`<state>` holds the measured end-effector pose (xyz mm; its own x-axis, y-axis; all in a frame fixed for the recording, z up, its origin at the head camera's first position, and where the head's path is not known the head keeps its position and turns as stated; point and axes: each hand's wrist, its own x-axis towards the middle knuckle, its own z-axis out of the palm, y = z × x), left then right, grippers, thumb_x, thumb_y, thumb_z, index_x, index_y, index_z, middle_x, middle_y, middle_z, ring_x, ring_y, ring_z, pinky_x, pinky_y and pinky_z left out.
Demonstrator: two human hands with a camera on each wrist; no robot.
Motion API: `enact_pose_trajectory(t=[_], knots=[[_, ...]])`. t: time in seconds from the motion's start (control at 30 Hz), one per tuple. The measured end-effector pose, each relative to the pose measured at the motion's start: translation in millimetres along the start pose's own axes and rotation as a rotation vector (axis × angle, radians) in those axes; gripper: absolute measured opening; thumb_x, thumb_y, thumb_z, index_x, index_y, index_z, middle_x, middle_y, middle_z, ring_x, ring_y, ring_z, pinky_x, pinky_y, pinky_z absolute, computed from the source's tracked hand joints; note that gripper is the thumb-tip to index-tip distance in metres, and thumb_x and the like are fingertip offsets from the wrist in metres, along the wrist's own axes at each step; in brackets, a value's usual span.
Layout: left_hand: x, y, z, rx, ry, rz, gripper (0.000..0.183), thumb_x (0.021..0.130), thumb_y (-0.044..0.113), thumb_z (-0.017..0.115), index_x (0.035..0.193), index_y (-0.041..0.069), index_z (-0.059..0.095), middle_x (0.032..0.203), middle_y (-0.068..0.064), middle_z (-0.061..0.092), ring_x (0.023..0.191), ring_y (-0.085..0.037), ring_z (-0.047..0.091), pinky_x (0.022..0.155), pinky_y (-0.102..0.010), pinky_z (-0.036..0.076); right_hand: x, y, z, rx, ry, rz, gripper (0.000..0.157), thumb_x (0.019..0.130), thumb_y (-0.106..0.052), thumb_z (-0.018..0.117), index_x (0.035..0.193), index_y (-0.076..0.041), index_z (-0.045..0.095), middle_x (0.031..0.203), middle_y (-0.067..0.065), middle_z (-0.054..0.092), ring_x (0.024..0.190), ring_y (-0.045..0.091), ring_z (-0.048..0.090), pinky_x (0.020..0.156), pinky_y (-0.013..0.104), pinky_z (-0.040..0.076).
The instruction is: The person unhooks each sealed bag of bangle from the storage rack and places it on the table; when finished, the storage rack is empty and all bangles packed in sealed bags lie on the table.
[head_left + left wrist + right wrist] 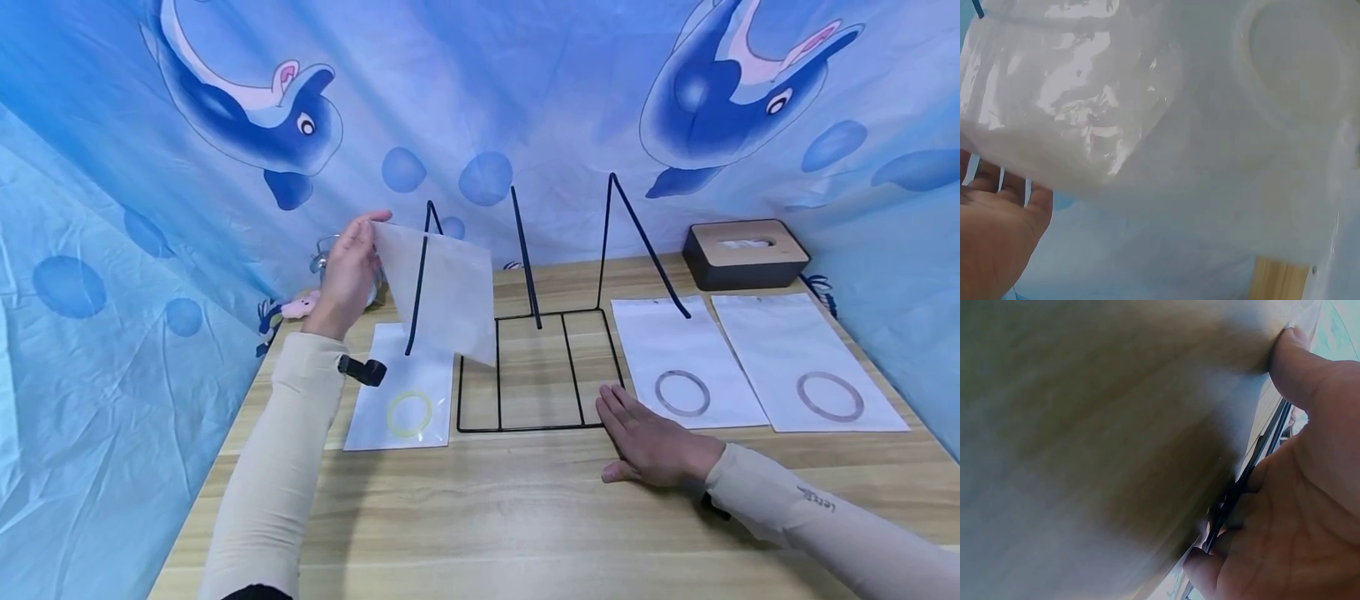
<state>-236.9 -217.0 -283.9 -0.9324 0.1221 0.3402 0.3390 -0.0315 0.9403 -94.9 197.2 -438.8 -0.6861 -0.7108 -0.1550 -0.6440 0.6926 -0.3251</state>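
Note:
My left hand (pixel 348 271) pinches a translucent plastic bag (pixel 457 292) at its upper left corner and holds it up at the left arm of a black wire rack (pixel 527 258). In the left wrist view the glossy bag (pixel 1210 200) fills most of the picture, a pale ring faintly visible on it; the fingers (pixel 1038 203) of that hand are at its edge, partly behind it. My right hand (pixel 656 446) lies flat at the rack's front right corner, fingertips right at the base wire. The right wrist view shows its fingers (pixel 1204 569) along the black wire.
A white bag with a yellow ring (pixel 408 414) lies left of the rack. Two more, the nearer bag (pixel 652 333) and the farther bag (pixel 780 333), lie at right with greyish rings. A tissue box (pixel 746 265) stands behind them. A blue curtain (pixel 562 108) closes the back.

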Motion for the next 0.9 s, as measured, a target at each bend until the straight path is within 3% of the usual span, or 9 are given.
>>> enact_pose_trajectory(t=[0.13, 0.27, 0.47, 0.63, 0.9], knots=[[-4.6, 1.5, 3.6, -0.063, 0.0, -0.024, 0.032, 0.107, 0.037, 0.042, 0.114, 0.011, 0.06, 0.115, -0.005, 0.054, 0.112, -0.019, 0.052, 0.099, -0.031, 0.039, 0, 0, 1.1, 0.002, 0.002, -0.003, 0.096, 0.098, -0.056, 0.055, 0.149, 0.019, 0.023, 0.156, 0.041, 0.012, 0.146, 0.054, 0.009, 0.114, 0.059, 0.023], [-8.4, 0.8, 5.3, -0.052, 0.001, -0.035, 0.03, 0.107, 0.037, 0.041, 0.101, 0.012, 0.055, 0.109, -0.003, 0.053, 0.105, -0.016, 0.053, 0.093, -0.029, 0.042, 0, 1, 1.6, -0.008, 0.008, -0.005, 0.095, 0.098, -0.055, 0.055, 0.149, 0.019, 0.024, 0.156, 0.041, 0.013, 0.145, 0.054, 0.01, 0.114, 0.059, 0.023], [-17.8, -2.5, 4.3, -0.017, 0.001, -0.048, 0.03, 0.104, 0.039, 0.046, 0.103, 0.01, 0.056, 0.105, -0.005, 0.053, 0.095, -0.015, 0.053, 0.082, -0.026, 0.048, 0, 1, 1.8, -0.013, 0.009, -0.004, 0.095, 0.098, -0.056, 0.055, 0.149, 0.019, 0.024, 0.157, 0.04, 0.013, 0.146, 0.054, 0.01, 0.114, 0.059, 0.023], [-30.5, -3.2, 2.8, -0.013, -0.017, -0.017, 0.027, 0.101, 0.038, 0.051, 0.105, 0.012, 0.058, 0.1, -0.004, 0.052, 0.084, -0.016, 0.047, 0.073, -0.024, 0.042, 0, 1, 2.0, -0.013, 0.008, -0.001, 0.096, 0.098, -0.056, 0.055, 0.149, 0.019, 0.024, 0.157, 0.04, 0.013, 0.146, 0.054, 0.01, 0.114, 0.059, 0.023], [-52.9, -3.8, 4.3, -0.059, -0.058, 0.019, 0.029, 0.094, 0.042, 0.059, 0.105, 0.015, 0.064, 0.098, -0.001, 0.058, 0.082, -0.013, 0.05, 0.072, -0.024, 0.044, -1, 2, 1.6, -0.013, 0.017, -0.007, 0.096, 0.098, -0.055, 0.056, 0.149, 0.019, 0.024, 0.156, 0.041, 0.013, 0.145, 0.054, 0.01, 0.113, 0.059, 0.023]])
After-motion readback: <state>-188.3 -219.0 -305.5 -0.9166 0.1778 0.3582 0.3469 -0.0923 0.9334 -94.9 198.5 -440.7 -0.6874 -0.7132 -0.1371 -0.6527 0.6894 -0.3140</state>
